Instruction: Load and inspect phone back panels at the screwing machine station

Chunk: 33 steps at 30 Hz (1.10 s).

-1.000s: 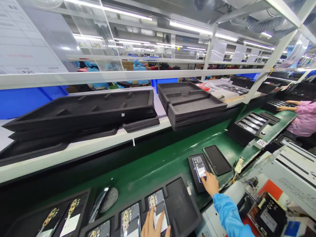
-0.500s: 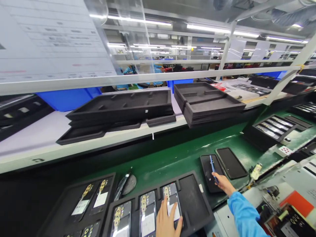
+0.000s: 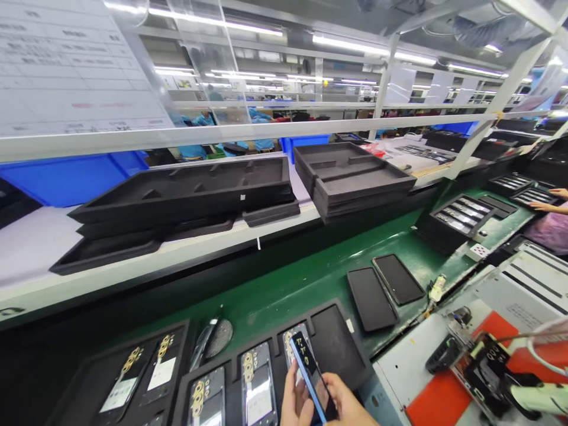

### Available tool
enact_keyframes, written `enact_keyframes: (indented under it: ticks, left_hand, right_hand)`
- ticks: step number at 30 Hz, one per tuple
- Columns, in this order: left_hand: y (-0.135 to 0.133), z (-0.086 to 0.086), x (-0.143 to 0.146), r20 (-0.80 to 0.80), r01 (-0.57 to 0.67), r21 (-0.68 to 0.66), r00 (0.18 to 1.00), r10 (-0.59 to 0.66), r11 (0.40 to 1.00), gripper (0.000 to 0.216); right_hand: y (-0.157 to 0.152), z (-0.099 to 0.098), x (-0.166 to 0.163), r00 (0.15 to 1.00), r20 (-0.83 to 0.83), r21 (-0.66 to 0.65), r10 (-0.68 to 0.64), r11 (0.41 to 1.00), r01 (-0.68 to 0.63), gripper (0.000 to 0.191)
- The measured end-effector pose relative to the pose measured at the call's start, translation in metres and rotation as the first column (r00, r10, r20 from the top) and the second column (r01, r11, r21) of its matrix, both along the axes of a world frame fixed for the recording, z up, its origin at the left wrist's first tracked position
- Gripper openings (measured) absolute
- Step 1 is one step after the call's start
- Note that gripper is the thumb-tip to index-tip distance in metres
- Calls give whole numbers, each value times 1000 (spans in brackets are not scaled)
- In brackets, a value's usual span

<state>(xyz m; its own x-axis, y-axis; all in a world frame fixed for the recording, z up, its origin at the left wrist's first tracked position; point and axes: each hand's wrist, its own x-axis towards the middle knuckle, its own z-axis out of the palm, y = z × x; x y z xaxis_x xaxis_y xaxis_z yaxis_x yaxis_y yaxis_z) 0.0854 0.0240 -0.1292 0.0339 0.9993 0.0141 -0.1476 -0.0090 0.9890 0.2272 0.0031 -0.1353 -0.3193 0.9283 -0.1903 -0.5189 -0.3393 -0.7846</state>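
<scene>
Both of my hands hold a dark phone housing (image 3: 313,376) with a bright blue edge, tilted above the foam tray. My left hand (image 3: 294,397) is closed along its blue left edge, fingers pointing up. On the opposite side my right hand (image 3: 347,403) grips the lower right edge. Below lies a black foam tray (image 3: 341,340) whose slots hold phone parts with gold camera rings; one phone part (image 3: 256,384) sits just left of my hands. Another phone part is partly hidden behind the housing.
A second foam tray (image 3: 89,370) with phone parts lies left. Two shallow black trays (image 3: 371,299) rest on the green bench. Stacked foam trays (image 3: 186,192) occupy the shelf. A machine (image 3: 477,355) stands at right. Another person's hand (image 3: 545,206) works at far right.
My right hand has brought the blue-edged housing left and toward me from the shallow tray. My left hand has come off the phone part in the foam tray and now grips the housing.
</scene>
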Motion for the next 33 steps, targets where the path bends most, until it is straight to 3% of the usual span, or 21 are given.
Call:
enact_keyframes:
  ticks: [2, 6, 10, 13, 15, 17, 19, 22, 25, 27, 29, 31, 33]
  left_hand:
    - [0, 12, 4, 87, 21, -95, 996, -13, 995, 85]
    - [1, 38, 4, 201, 37, -78, 979, -21, 996, 82]
    - [-1, 61, -2, 137, 153, 72, 977, -162, 986, 62]
    - [1, 70, -3, 46, 270, 200, 958, -284, 942, 61]
    - [5, 72, -2, 36, 208, 145, 976, -216, 967, 55]
    - [9, 72, 0, 91, 67, -10, 994, -66, 998, 38]
    - [14, 73, 2, 183, -3, -171, 982, 35, 985, 45]
    - [18, 78, 5, 311, 79, -338, 950, 32, 938, 71]
    - [17, 82, 9, 308, 90, -433, 950, 53, 897, 64]
    - [16, 83, 11, 305, 50, -462, 947, 105, 886, 57]
    - [16, 85, 9, 345, 46, -479, 928, 141, 877, 52]
    - [17, 90, 4, 421, 127, -515, 899, 121, 848, 49]
    - [19, 97, -3, 551, 318, -544, 833, 45, 777, 55]
  right_hand:
    - [-1, 0, -3, 996, -87, -16, 33, 999, -35, 77]
    - [-9, 11, 6, 952, -303, -57, 42, 996, -62, 69]
    - [-16, 28, 17, 935, -351, -24, 50, 998, -62, 64]
    - [-16, 37, 22, 928, -360, 11, 90, 996, -92, 67]
    - [-13, 42, 24, 927, -359, 1, 108, 993, -115, 71]
    - [-10, 46, 25, 936, -330, -5, 121, 991, -130, 75]
    - [-8, 47, 23, 950, -266, 18, 162, 986, -163, 76]
    - [-7, 43, 15, 982, -94, 81, 162, 985, -155, 83]
    - [-6, 36, 19, 964, 196, 90, 178, 976, -198, 98]
    - [-1, 28, 37, 897, 409, 96, 165, 970, -222, 90]
    - [11, 16, 66, 799, 600, 123, -38, 991, -45, 73]
    - [26, 0, 102, 597, 753, 138, -278, 953, 270, 69]
    - [39, -20, 133, 465, 832, 107, -303, 910, 401, 74]
